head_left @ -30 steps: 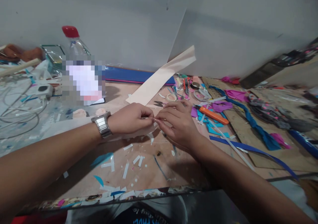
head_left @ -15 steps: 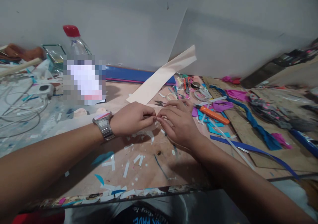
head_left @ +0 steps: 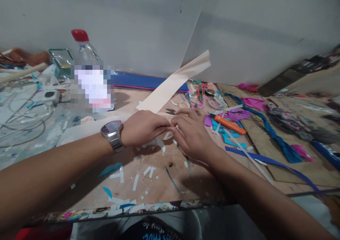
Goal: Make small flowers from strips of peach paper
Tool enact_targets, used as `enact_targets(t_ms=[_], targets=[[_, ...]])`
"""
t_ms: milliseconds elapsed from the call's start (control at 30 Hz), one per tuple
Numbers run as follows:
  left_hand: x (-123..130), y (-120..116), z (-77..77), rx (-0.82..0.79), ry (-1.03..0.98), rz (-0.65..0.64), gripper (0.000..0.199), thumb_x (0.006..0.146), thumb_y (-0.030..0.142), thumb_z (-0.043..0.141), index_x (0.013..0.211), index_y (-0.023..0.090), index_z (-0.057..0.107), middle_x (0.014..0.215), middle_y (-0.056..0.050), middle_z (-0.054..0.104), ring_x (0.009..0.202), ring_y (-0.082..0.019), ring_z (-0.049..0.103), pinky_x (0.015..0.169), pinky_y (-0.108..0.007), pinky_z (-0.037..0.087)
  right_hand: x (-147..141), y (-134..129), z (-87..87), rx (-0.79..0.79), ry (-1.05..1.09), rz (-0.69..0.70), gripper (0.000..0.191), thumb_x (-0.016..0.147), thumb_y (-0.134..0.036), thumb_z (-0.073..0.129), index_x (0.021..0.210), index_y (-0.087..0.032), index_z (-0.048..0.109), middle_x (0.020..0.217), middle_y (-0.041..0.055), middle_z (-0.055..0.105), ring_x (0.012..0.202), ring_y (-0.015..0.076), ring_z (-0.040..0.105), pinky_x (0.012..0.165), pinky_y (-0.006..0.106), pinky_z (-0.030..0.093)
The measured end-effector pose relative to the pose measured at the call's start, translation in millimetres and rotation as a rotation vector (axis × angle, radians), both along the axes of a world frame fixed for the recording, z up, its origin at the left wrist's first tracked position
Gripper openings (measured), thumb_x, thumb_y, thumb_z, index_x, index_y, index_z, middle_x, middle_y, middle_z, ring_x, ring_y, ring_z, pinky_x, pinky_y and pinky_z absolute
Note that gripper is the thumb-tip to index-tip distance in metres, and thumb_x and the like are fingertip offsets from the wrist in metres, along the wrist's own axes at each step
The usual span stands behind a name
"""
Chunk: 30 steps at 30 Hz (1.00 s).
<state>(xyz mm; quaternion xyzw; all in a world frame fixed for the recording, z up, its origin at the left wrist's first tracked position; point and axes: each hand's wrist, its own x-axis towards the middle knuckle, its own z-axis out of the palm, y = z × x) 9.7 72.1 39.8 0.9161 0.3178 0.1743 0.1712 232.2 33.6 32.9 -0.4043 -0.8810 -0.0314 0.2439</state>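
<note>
My left hand (head_left: pixel 147 127), with a metal-strap watch (head_left: pixel 111 130) on its wrist, is closed in a pinch above the middle of the table. Its fingertips meet those of my right hand (head_left: pixel 192 132), which also pinches with thumb and forefinger. A small pale thin piece (head_left: pixel 168 136) shows just under the joined fingertips; most of it is hidden by the fingers. Behind my hands a long cream strip (head_left: pixel 164 89) leans up against the wall. Dark-bladed scissors (head_left: pixel 170 111) lie partly covered beyond my right hand.
An orange cutter (head_left: pixel 230 124) lies right of my right hand among blue and purple scraps. A phone-like bright screen (head_left: pixel 97 87), blurred out, leans on a red-capped bottle (head_left: pixel 80 35). White cables (head_left: pixel 34 121) lie left. Paper offcuts (head_left: pixel 135 182) litter the front.
The fingertips have shifted slightly, and more of the small pale piece shows beneath them. My left wrist has turned, so the watch face shows more. The view has moved a little.
</note>
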Motion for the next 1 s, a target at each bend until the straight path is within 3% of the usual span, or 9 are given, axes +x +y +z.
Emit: enact_targets(t_ms=[300,500,700,1000], targets=[[-0.1,0.1,0.8,-0.078,-0.003,0.020,0.028,0.104,0.036,0.059,0.095,0.022,0.081,0.084,-0.004,0.080,0.070,-0.017,0.064,0.064,-0.028,0.032,3.5,-0.6,2.6,-0.005,0.015,0.028,0.006,0.098,-0.020,0.059,0.094,-0.022,0.062,0.094,0.0040,0.076,0.117,0.0321,0.061,0.106,0.054,0.026],[-1.0,-0.1,4.0,-0.115,0.013,0.013,0.027,0.103,0.035,0.060,0.097,0.021,0.082,0.081,-0.004,0.079,0.070,-0.017,0.065,0.065,-0.028,0.032,6.1,2.1,2.2,-0.070,0.018,0.050,0.008,0.098,-0.020,0.055,0.092,-0.021,0.061,0.094,0.0057,0.073,0.115,0.0312,0.060,0.103,0.051,0.030],[-4.5,4.0,7.5,-0.209,0.020,0.028,0.025,0.102,0.033,0.061,0.101,0.021,0.082,0.087,-0.004,0.081,0.074,-0.017,0.065,0.066,-0.028,0.034,9.1,2.3,4.2,-0.064,0.048,0.056,0.006,0.099,-0.023,0.062,0.096,-0.023,0.067,0.096,0.0025,0.078,0.114,0.0304,0.060,0.107,0.052,0.027],[-5.4,7.8,9.2,-0.265,0.077,-0.020,0.028,0.102,0.035,0.059,0.097,0.018,0.081,0.079,-0.003,0.076,0.066,-0.015,0.058,0.062,-0.029,0.030,6.9,1.1,4.1,-0.073,0.039,0.059,0.008,0.098,-0.020,0.059,0.092,-0.021,0.065,0.091,0.0038,0.075,0.113,0.0310,0.061,0.105,0.052,0.030]])
